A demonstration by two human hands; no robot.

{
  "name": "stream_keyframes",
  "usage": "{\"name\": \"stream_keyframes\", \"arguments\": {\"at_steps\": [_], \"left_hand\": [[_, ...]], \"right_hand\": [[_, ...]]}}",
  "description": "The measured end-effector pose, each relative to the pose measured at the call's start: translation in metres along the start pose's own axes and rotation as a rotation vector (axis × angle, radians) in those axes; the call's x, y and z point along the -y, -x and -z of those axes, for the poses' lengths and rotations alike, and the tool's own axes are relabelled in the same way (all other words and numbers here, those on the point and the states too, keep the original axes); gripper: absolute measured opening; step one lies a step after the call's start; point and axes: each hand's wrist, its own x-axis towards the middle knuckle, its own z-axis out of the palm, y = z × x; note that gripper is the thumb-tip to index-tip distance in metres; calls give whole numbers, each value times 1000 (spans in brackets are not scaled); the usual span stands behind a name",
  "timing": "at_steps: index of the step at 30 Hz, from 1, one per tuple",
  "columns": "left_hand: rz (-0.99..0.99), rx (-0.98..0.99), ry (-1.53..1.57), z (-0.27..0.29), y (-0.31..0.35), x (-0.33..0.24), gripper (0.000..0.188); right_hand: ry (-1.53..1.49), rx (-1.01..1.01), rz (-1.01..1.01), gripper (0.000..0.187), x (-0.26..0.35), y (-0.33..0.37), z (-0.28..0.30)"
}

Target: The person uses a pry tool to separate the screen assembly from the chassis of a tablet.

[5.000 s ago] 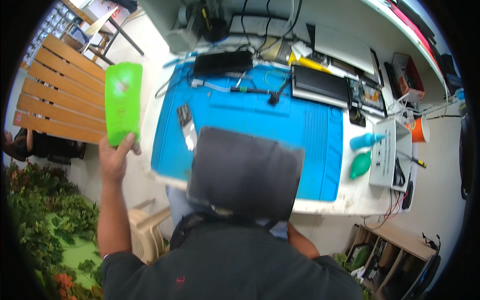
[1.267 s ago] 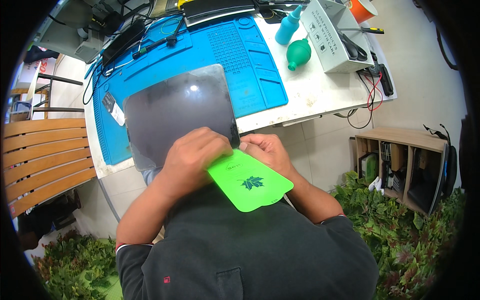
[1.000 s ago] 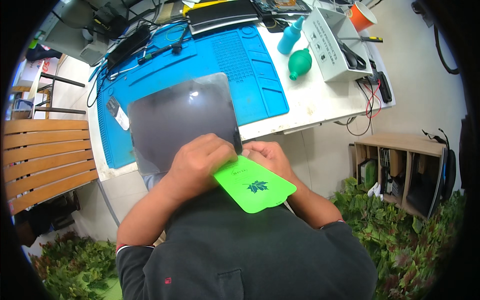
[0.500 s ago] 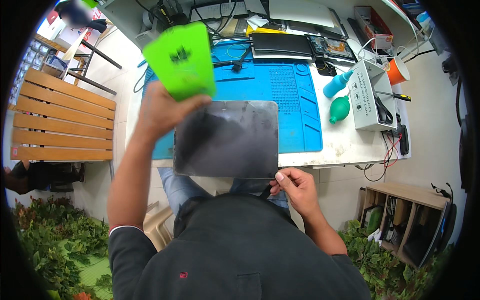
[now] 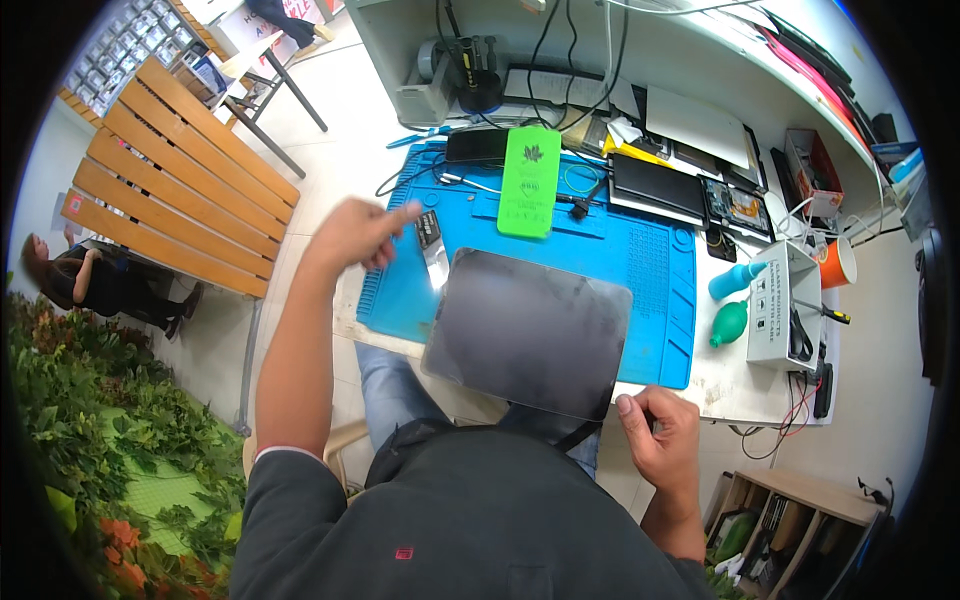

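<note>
- Hovering beside the left part of the white counter (image 5: 722, 388): bare left hand (image 5: 352, 238), its grip parted, fingers loosely bent, nothing visible between them; the palm side is partly hidden.
- Slim black-and-white packet (image 5: 430, 240), on the mat just right of that hand; its lower end pale with glare, the print hard to make out.
- Dark grey rectangular glass-fronted tablet (image 5: 528, 330), screen up, overhanging the counter's front edge above the lap; what bears it underneath is hidden.
- Bare right hand (image 5: 662, 435), its grip curled by the tablet's lower right corner; whether it touches the corner or pinches anything cannot be told.
- Bright green flat card (image 5: 528, 185) with dark leaf emblem, lying on the mat well apart from both hands; finer print illegible.
- Ridged blue work mat (image 5: 612, 258), partly covered by the tablet.
- Black glossy slab (image 5: 474, 146), its right end beside the card; exact kind unclear.
- Teal squeeze bottle (image 5: 735, 280) and green rubber bulb (image 5: 729, 324), beside a white cardboard box (image 5: 770, 318).
- Orange-and-white cup (image 5: 836, 262), partly hidden behind the box.
- Seated person (image 5: 80, 278) at far left, partly covered by an orange slatted wooden bench (image 5: 180, 190).
</note>
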Motion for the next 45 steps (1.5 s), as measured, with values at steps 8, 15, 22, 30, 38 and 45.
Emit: {"name": "stream_keyframes", "arguments": {"at_steps": [8,15,22,30,38,45], "left_hand": [[60,195,453,-37,27,30,53],[62,307,466,-39,14,21,41],[-17,307,291,-44,6,15,30],[-67,234,315,-51,3,10,30],[-111,203,316,-51,-4,4,34],[-177,168,319,-61,-17,15,32]], "right_hand": [[224,267,538,14,47,-132,-74],[488,422,575,25,31,-193,-148],[384,427,478,22,20,-200,-156],[292,452,368,18,21,-210,-164],[262,444,274,17,26,-214,-172],[281,374,305,16,21,-213,-183]]}}
